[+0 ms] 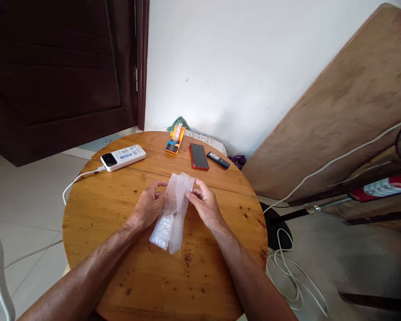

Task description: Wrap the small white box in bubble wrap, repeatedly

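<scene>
A folded length of clear bubble wrap is held between my two hands above the round wooden table. On its left edge, my left hand pinches the wrap near the top, thumb in front. My right hand grips the opposite edge, with the thumb on the near face and the fingers behind. The lower part hangs toward me in two flaps; the left one looks thicker and shinier. Whether anything lies inside the folds I cannot tell.
Behind my hands lie an orange tape dispenser, a red-edged phone and a dark remote-like device. A white power bank with a plugged-in cable sits at the left. The white wall borders the far side.
</scene>
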Demonstrator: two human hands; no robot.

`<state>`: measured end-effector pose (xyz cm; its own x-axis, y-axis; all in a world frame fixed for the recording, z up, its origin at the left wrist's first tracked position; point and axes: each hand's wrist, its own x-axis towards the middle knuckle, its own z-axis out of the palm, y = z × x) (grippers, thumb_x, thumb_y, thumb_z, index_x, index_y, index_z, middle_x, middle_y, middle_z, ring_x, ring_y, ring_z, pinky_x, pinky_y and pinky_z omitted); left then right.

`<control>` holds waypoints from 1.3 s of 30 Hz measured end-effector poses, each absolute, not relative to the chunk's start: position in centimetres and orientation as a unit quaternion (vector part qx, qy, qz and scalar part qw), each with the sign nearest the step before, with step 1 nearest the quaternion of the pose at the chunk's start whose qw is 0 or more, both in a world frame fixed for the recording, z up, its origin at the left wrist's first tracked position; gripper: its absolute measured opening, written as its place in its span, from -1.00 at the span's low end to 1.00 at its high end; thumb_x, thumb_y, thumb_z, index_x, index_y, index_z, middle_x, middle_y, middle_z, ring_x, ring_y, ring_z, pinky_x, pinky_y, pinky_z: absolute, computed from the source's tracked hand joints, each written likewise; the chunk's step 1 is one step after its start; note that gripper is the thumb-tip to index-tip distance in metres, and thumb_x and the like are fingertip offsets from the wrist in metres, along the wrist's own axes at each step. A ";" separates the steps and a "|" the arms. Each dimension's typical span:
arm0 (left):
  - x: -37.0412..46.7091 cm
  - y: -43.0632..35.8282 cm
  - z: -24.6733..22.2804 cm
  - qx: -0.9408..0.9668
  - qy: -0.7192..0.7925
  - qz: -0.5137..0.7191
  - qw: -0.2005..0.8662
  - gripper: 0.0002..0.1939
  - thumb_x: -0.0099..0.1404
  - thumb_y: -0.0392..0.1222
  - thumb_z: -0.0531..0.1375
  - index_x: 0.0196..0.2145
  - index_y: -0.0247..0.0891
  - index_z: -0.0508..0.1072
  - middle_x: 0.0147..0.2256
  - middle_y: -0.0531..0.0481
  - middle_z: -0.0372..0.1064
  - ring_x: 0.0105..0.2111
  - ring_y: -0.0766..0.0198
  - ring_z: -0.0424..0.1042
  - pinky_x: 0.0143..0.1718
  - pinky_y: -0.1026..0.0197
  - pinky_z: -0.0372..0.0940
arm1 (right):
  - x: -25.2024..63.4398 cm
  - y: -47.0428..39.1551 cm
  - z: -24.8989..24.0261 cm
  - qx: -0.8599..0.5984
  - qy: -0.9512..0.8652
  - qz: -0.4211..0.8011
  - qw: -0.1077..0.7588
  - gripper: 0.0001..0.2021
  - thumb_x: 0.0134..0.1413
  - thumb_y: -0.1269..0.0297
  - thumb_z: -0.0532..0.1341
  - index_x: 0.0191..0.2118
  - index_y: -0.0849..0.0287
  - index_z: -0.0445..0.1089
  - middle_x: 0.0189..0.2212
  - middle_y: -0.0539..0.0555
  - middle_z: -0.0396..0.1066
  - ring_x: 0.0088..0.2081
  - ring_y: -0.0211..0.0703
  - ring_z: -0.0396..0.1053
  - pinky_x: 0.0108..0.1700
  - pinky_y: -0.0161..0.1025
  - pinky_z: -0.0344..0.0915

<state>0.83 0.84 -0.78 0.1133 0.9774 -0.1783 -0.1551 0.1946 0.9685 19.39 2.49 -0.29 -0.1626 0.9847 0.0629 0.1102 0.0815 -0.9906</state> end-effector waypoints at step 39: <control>-0.7 1.3 -0.6 0.666 0.612 0.335 0.263 -0.90 0.06 -0.21 0.16 -0.56 -0.24 0.40 -0.47 0.04 0.31 -0.41 0.28 0.32 -0.32 0.24 0.22 | 21.9 2.6 1.0 -0.591 -0.640 0.283 0.401 -0.80 -0.02 0.17 0.15 -0.50 0.17 0.39 -0.55 -0.03 0.36 -0.46 -0.20 0.28 -0.40 -0.31 0.15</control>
